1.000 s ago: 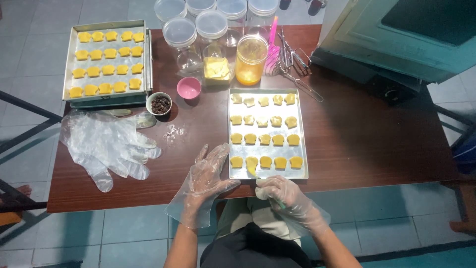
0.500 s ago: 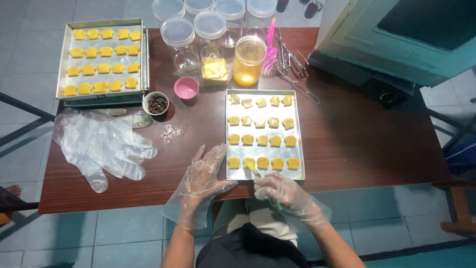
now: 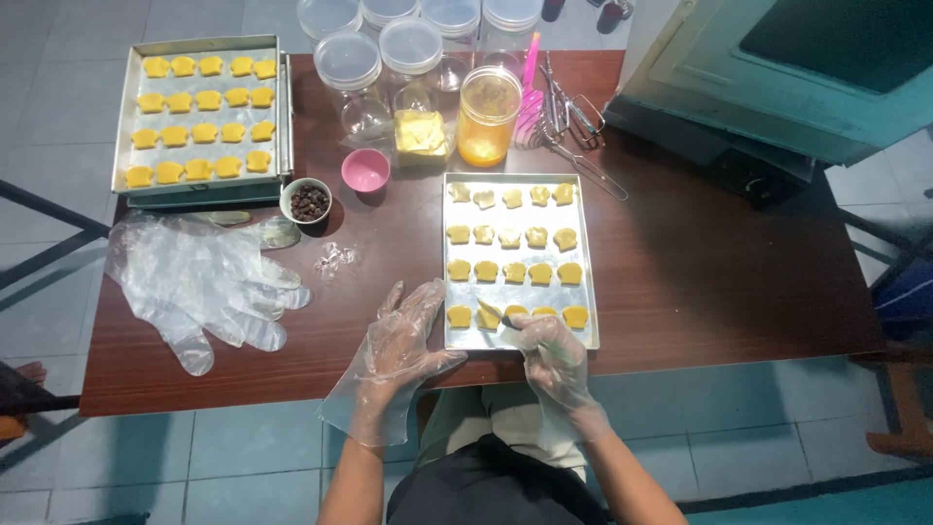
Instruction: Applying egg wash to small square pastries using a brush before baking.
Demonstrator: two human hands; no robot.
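Since a second ago the right hand [image 3: 552,358] has come up from the bench edge onto the near rim of the baking tray [image 3: 520,335], and it now pinches a thin brush or small tool [image 3: 501,317], too small to tell which, whose tip rests on a yellow cookie [image 3: 489,315] in the nearest row; the work looks to have gone from settling at the tray to touching the dough pieces one by one. The left hand [image 3: 403,335], in a loose clear plastic glove like the right, has hardly shifted: it lies flat on the bench [image 3: 700,272] with fingers spread, just beside the tray's left edge, holding nothing. The tray carries four rows of pale yellow shaped cookies, and the touched one sits second from the left in the front row. Beyond the tray stand a jar of amber liquid [image 3: 488,115], a container of yellow paste [image 3: 421,136], a small pink bowl [image 3: 365,170] and a small bowl of dark bits [image 3: 308,201]. Empty clear jars [image 3: 410,58] are grouped at the far edge. A second tray of cookies [image 3: 199,117] sits at the far left, and a heap of spare plastic gloves [image 3: 199,282] lies near it.
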